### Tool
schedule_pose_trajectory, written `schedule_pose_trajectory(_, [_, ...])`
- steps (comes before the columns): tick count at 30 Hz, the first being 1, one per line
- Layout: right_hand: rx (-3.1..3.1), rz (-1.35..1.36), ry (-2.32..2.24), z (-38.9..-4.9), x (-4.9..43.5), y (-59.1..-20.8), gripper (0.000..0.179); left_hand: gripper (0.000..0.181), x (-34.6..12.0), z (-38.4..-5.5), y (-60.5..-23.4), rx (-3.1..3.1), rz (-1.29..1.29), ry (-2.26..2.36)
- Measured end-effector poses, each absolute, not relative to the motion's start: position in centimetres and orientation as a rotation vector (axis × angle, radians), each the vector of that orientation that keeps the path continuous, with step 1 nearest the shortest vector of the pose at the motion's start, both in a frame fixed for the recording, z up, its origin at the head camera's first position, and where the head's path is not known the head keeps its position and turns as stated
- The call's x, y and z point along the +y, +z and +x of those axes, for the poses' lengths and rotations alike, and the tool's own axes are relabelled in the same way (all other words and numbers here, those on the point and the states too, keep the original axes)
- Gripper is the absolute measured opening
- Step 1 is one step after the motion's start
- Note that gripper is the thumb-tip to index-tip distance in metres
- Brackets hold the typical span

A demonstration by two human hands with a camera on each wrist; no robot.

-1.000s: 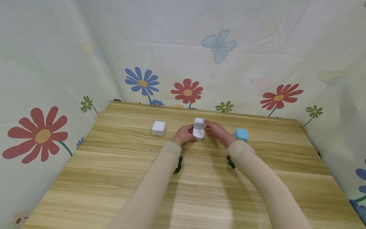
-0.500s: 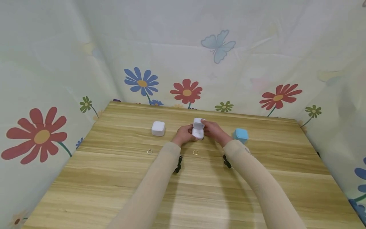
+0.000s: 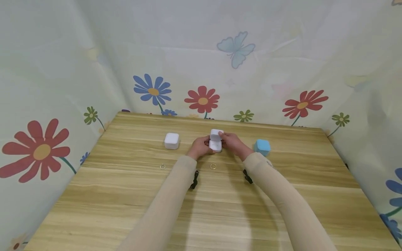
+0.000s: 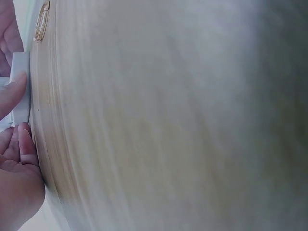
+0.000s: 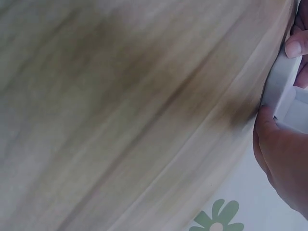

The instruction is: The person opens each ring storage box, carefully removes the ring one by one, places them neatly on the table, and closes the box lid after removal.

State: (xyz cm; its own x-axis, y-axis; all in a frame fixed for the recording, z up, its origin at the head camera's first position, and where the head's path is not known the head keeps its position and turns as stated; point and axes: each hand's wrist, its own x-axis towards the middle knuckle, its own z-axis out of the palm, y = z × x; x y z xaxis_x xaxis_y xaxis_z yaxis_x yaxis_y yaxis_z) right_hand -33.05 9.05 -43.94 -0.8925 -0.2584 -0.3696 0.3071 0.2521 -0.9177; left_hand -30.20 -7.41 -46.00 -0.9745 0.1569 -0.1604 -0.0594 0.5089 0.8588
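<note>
A small white ring box (image 3: 215, 145) stands with its lid (image 3: 216, 132) raised near the middle of the table. My left hand (image 3: 200, 147) grips its left side, thumb at the front corner. From the right, my right hand (image 3: 233, 143) holds the box, its thumb up on the edge of the lid. In the right wrist view the white box wall (image 5: 280, 79) shows between both hands' fingers. A gold ring (image 3: 213, 166) lies on the table in front of the box. Farther left lies a silver-coloured ring (image 3: 162, 166).
A second white box (image 3: 171, 141), closed, stands left of the hands. Close to my right wrist is a closed light-blue box (image 3: 262, 147). The wooden table (image 3: 94, 209) ends at a flower-printed cloth (image 3: 176, 55) behind and at the sides.
My right hand has moved left from beside the open box onto its right side and lid. My left hand keeps its grip. The head view has shifted slightly.
</note>
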Motion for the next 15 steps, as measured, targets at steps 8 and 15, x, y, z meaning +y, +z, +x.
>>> schedule_pose_trajectory(8, [2.051,-0.016,-1.724,-32.55,8.90,-44.35,0.057,0.078,-7.47,-30.13,-46.26,2.528,0.086,1.455])
schedule_pose_trajectory(15, [2.097,-0.098,-1.686,-32.32,8.98,-44.36,0.054,0.078,-7.42,-30.02,-45.85,2.547,0.098,1.443])
